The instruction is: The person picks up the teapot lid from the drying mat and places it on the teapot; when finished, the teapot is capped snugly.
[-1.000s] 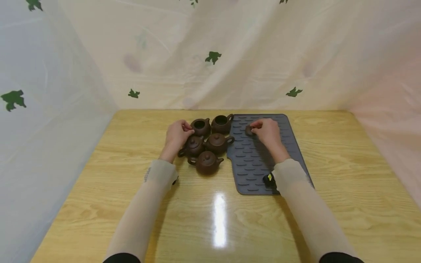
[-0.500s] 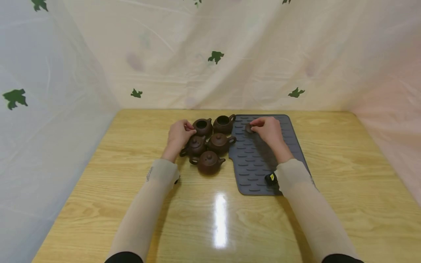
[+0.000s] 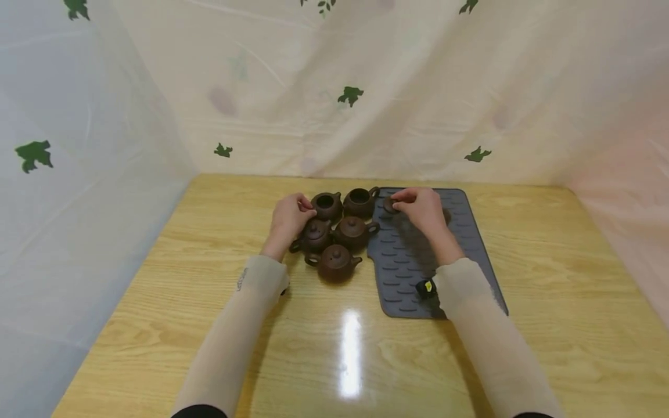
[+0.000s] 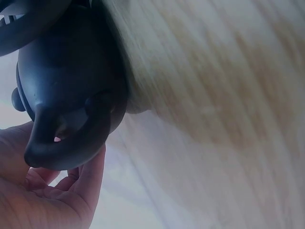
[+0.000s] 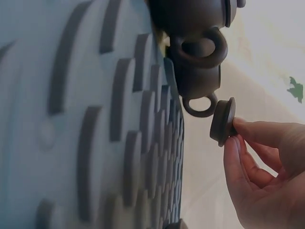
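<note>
My right hand [image 3: 424, 212] pinches a small dark brown teapot lid [image 3: 389, 205] by its top, above the mat's back left part; the right wrist view shows the lid [image 5: 222, 121] held on edge, clear of the mat. At the back left stands a lidless teapot [image 3: 328, 216], its spout pointing right. My left hand [image 3: 289, 219] grips it at its left side, where the handle is hidden by the fingers. Another lidless teapot [image 3: 359, 212] stands right of it. In the left wrist view a lidded teapot [image 4: 71, 67] partly covers my left hand [image 4: 57, 200].
Three lidded teapots, a left one [image 3: 315, 239], a right one [image 3: 352, 235] and a front one [image 3: 337, 270], crowd before the lidless pair. A grey ridged mat [image 3: 397, 284] lies right of them on the wooden table [image 3: 209, 244]. Another brown piece [image 3: 447, 216] shows behind my right hand.
My right hand has carried the lid left toward the lidless teapots, uncovering a brown piece behind the hand. The left hand keeps its place at the back left teapot. The view has shifted slightly.
</note>
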{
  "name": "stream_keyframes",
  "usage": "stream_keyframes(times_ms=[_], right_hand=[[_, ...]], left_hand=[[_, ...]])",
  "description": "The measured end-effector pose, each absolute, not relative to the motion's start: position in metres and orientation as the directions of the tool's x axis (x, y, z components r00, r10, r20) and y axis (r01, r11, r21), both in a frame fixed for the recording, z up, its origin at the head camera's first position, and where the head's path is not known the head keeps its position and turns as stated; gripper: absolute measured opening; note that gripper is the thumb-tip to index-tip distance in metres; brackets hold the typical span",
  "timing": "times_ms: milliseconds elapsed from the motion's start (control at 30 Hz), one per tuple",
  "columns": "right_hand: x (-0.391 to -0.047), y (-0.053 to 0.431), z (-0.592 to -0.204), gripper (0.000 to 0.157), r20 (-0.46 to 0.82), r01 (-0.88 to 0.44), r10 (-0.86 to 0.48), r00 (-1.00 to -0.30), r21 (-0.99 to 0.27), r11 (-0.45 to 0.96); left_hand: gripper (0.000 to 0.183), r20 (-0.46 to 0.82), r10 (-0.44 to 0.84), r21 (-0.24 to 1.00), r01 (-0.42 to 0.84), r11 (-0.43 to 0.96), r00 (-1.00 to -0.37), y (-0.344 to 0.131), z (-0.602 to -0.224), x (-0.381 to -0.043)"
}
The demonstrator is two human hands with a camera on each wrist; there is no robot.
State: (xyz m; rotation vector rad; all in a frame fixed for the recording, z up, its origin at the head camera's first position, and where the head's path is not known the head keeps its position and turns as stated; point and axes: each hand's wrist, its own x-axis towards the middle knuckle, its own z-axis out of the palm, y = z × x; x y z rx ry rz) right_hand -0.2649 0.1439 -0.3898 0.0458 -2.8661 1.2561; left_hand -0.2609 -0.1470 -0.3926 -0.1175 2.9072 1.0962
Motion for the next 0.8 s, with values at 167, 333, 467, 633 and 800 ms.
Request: stream_keyframes(times_ms=[167,333,467,633,800], right_hand=[[-0.265,0.136,-0.387,0.023,0.032,-0.042,-0.028,-0.999,-0.745,0.666],[-0.266,0.129,-0.382,0.023,0.028,-0.040,-0.029,-0.999,-0.771,0.636],[-0.268,0.120,-0.379,0.023,0.035,-0.049,-0.036,-0.999,-0.791,0.610],[-0.271,0.109,-0.377,0.024,0.060,-0.080,-0.052,-0.997,-0.791,0.607],[-0.274,0.098,-0.372,0.024,0.063,-0.082,-0.053,-0.997,-0.806,0.587]], left_hand=[[0.014,-0.069,-0.061,0.653,-0.091,0.752,-0.996,-0.147,-0.397,-0.262],[0.012,-0.060,-0.065,0.653,-0.089,0.753,-0.996,-0.145,-0.399,-0.264],[0.012,-0.061,-0.060,0.655,-0.086,0.751,-0.996,-0.145,-0.397,-0.265],[0.012,-0.067,-0.060,0.652,-0.089,0.753,-0.996,-0.146,-0.397,-0.268],[0.012,-0.063,-0.054,0.660,-0.082,0.747,-0.997,-0.147,-0.398,-0.272]])
